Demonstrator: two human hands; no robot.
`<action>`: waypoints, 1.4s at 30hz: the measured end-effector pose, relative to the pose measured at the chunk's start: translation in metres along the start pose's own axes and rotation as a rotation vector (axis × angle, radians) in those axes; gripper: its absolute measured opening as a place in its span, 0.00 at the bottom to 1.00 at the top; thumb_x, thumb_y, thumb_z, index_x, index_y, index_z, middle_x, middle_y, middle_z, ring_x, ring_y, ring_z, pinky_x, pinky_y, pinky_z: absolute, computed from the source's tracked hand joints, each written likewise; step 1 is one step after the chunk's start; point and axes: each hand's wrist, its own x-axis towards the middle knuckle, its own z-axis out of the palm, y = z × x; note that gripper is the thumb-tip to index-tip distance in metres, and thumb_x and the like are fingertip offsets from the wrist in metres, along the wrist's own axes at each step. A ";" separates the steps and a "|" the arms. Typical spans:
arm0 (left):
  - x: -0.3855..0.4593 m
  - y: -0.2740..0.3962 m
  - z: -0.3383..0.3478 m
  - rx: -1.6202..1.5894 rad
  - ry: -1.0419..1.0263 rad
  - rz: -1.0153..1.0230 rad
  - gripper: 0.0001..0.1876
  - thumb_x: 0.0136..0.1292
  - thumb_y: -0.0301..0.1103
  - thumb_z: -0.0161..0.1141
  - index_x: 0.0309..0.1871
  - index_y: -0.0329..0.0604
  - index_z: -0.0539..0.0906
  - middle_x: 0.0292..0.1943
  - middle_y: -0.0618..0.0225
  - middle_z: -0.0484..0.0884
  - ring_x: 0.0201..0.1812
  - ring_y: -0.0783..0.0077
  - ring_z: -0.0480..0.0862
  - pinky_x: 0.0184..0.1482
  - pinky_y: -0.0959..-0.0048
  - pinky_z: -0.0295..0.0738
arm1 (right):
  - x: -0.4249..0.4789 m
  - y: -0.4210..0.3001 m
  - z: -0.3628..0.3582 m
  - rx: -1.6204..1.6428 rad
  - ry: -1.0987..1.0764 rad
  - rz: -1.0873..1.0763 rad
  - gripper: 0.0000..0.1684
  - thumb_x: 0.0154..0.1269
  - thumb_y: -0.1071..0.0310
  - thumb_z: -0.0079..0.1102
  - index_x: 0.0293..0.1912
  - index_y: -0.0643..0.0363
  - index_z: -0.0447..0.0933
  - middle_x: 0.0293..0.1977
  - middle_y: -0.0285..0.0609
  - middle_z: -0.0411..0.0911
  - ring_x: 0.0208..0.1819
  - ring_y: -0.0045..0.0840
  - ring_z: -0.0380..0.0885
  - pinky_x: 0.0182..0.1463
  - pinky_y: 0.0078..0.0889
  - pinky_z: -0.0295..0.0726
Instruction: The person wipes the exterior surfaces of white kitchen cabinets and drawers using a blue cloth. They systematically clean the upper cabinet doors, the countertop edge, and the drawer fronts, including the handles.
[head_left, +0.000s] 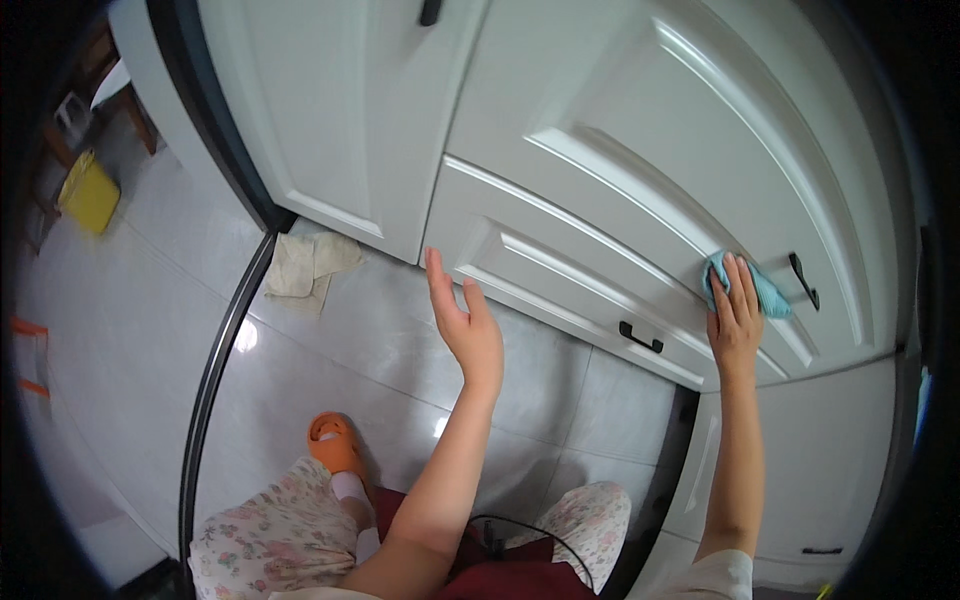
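My right hand (736, 311) presses a folded light-blue cloth (772, 298) against the white panelled cabinet front (645, 217), just left of a black bar handle (804, 281). Part of the cloth is hidden under the fingers. My left hand (469, 330) is raised in front of the cabinet's lower edge, its fingers spread from the thumb, holding nothing. Below and between the hands, the low drawer front carries another black handle (640, 337).
A beige rag (300, 270) lies on the grey tiled floor (390, 360) by the cabinet's left corner. A black door track (217, 375) crosses the floor at left. Beyond it stands a yellow bin (90, 195). An orange clog (335, 446) is on one foot.
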 end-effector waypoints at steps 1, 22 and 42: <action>0.003 -0.001 -0.001 -0.007 0.002 0.017 0.27 0.70 0.24 0.44 0.72 0.37 0.58 0.74 0.58 0.55 0.72 0.62 0.60 0.72 0.65 0.56 | 0.005 -0.006 0.005 0.005 0.029 -0.004 0.34 0.42 0.80 0.65 0.54 0.51 0.79 0.65 0.34 0.69 0.66 0.28 0.67 0.65 0.32 0.70; 0.011 -0.009 -0.005 -0.044 0.060 0.050 0.26 0.69 0.23 0.44 0.71 0.36 0.59 0.73 0.56 0.58 0.72 0.63 0.61 0.70 0.66 0.59 | 0.172 -0.142 0.045 0.001 0.103 -0.372 0.23 0.59 0.74 0.55 0.56 0.52 0.78 0.68 0.24 0.64 0.69 0.18 0.62 0.65 0.24 0.66; 0.020 -0.002 0.009 -0.058 0.054 -0.067 0.27 0.70 0.25 0.45 0.72 0.38 0.58 0.70 0.49 0.61 0.69 0.60 0.64 0.69 0.67 0.60 | -0.005 -0.093 0.098 0.363 0.109 0.082 0.33 0.59 0.79 0.58 0.64 0.48 0.69 0.60 0.35 0.71 0.58 0.33 0.70 0.59 0.36 0.69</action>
